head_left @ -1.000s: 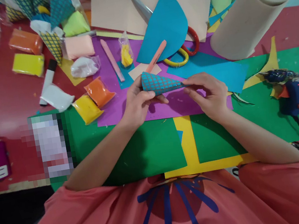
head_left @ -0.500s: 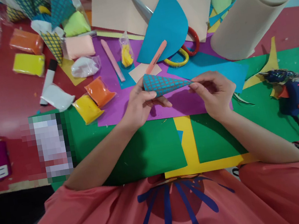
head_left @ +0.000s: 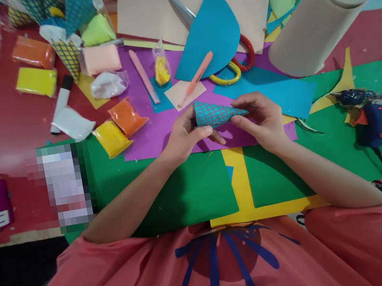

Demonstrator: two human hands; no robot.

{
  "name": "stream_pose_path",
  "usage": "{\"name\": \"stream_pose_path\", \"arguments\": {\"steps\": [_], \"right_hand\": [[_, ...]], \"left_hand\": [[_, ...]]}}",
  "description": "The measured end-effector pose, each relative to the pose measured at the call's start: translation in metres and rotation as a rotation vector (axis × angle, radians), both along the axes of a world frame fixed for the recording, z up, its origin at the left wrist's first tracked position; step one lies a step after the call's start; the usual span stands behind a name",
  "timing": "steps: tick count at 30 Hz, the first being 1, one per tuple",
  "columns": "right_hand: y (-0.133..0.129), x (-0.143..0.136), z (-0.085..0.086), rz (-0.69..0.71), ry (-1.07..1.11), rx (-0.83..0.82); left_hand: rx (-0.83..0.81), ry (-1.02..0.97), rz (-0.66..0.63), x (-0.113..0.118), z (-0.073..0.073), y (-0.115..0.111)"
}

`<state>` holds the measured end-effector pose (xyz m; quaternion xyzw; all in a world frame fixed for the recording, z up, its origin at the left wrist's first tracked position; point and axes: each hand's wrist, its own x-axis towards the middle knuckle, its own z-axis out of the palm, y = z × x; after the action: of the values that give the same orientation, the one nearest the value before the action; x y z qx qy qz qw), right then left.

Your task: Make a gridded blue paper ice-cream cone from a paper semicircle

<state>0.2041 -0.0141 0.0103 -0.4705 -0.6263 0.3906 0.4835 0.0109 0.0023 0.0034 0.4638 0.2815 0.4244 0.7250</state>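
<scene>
A small blue paper cone (head_left: 217, 113) with a brown grid pattern lies sideways between my hands, its tip to the right. My left hand (head_left: 184, 136) grips its wide end, thumb along the near side. The fingers and thumb of my right hand (head_left: 262, 116) pinch it close to the tip. Beyond the cone, a coral pen (head_left: 198, 77) rests across a blue fan-shaped paper (head_left: 215, 34) and a small beige piece. Scissors with a red and yellow handle (head_left: 227, 76) lie partly beneath the blue paper.
A glue gun (head_left: 375, 119) lies right on green paper (head_left: 336, 157). A large beige cylinder (head_left: 317, 19) stands back right. Clay packets (head_left: 111, 137), a marker (head_left: 62, 106) and more cones (head_left: 67, 56) are at left. A pink pen (head_left: 144, 76) lies on purple paper (head_left: 140, 146).
The cone has shifted slightly right and nearer, and has turned a little. My right hand has slid left along it from the very tip. My left hand moved right with the cone.
</scene>
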Motion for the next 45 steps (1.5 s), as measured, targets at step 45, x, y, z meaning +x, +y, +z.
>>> {"name": "stream_pose_path", "arguments": {"steps": [45], "right_hand": [[0.001, -0.001, -0.001, -0.048, 0.064, -0.065]], "left_hand": [[0.035, 0.364, 0.121, 0.0, 0.015, 0.002]]}}
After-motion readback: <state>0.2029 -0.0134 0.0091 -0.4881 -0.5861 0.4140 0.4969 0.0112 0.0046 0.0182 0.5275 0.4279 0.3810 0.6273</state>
